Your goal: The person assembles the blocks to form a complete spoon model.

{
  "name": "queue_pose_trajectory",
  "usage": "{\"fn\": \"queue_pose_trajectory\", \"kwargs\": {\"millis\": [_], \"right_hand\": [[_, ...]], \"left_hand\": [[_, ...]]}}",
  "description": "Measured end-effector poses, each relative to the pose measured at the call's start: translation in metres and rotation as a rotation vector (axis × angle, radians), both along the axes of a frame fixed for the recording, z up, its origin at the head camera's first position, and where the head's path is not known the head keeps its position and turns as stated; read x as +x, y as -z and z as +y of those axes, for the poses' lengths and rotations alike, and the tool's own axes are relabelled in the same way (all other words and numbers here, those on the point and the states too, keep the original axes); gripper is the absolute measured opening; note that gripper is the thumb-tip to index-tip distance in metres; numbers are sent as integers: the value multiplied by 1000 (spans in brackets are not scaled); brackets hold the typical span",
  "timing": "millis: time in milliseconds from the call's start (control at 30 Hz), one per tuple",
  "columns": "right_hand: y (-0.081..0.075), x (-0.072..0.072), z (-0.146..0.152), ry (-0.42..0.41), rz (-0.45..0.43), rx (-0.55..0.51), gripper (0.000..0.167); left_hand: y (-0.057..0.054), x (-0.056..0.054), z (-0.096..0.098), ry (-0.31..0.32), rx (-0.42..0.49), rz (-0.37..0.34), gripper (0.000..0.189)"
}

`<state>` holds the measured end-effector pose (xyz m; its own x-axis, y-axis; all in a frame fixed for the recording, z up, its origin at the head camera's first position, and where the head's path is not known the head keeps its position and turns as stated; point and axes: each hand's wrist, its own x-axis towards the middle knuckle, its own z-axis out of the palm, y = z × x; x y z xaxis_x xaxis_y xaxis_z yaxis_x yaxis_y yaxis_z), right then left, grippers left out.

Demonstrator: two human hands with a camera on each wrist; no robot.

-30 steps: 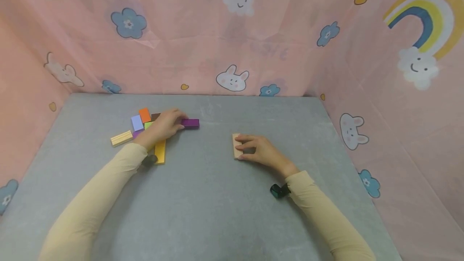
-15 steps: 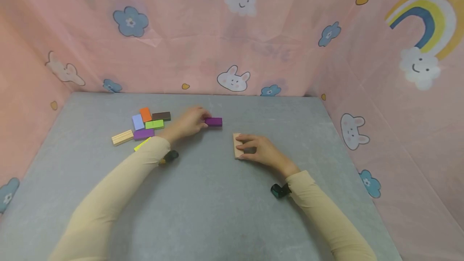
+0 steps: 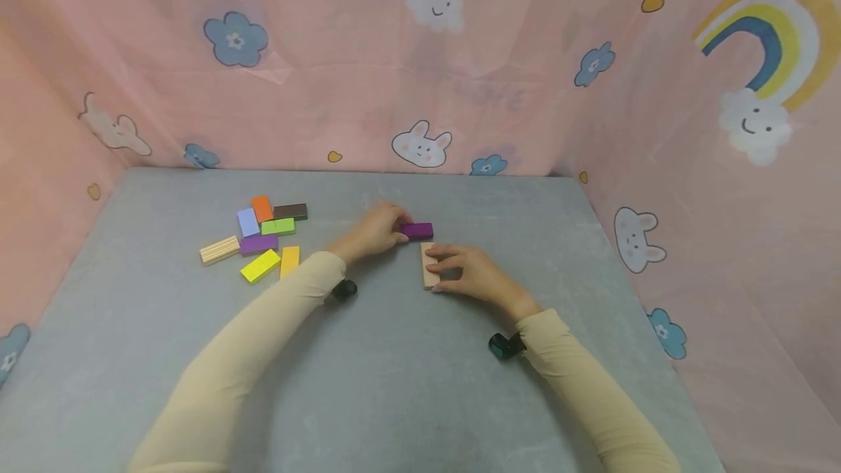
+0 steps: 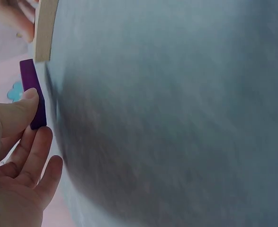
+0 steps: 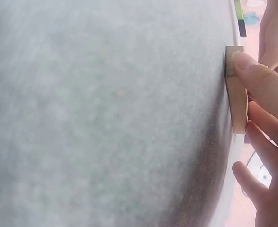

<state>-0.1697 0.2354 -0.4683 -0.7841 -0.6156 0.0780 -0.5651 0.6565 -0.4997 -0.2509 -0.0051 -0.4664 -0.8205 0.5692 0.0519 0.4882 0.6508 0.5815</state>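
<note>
My left hand pinches a dark purple block by its left end, thumb on the near side and fingers behind. The left wrist view shows this purple block held just off the end of a plain wooden block. In the head view the wooden block lies on the grey table, pointing away from me, with the purple one close beyond its far end. My right hand holds the wooden block from the right, thumb at its near end and fingers along it, as the right wrist view also shows.
At the left sits a loose group of blocks: orange, dark brown, light blue, green, violet, striped wood, yellow and amber. A pink patterned curtain encloses the table.
My left hand has carried the purple block rightward from the block group to the far end of the wooden block. My right hand has stayed in place on the wooden block.
</note>
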Motion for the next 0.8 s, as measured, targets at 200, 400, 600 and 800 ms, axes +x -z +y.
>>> {"fn": "queue_pose_trajectory", "kwargs": {"millis": [200, 400, 600, 800], "right_hand": [[1, -1, 1, 0, 0, -22, 39], [-1, 0, -1, -18, 32, 3, 39], [-4, 0, -3, -49, 56, 31, 38], [-6, 0, -2, -41, 50, 39, 37]], "left_hand": [[1, 2, 11, 27, 0, -4, 31], [4, 4, 13, 37, 7, -29, 31], [6, 4, 11, 33, 4, -32, 30], [7, 5, 13, 36, 19, -51, 29]]}}
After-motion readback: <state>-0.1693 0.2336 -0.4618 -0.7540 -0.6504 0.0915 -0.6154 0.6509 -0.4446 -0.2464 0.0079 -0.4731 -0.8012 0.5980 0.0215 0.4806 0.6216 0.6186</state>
